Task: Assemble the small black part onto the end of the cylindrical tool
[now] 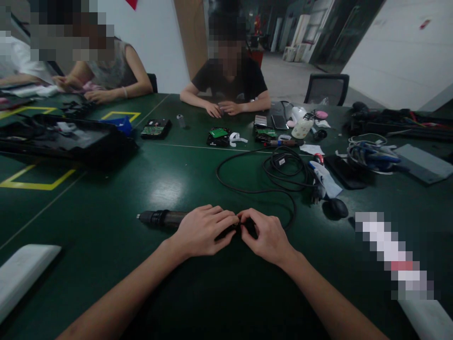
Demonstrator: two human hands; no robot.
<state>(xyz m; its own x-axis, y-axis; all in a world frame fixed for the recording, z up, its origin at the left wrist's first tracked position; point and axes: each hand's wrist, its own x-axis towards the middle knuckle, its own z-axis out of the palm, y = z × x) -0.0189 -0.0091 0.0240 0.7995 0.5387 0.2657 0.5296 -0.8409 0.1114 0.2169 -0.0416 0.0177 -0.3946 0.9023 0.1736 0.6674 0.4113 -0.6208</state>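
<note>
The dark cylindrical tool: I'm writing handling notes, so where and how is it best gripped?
On the dark cylindrical tool, probably the thick body, from above, palm down, fingers across it: it is long, round and roughly level, and its narrow left tip offers less hold. The left hand lies over its right part.

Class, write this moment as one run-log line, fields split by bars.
left hand: gripping dark tool | right hand: fingers at tool's right end | black cable: coiled beyond hands
</note>
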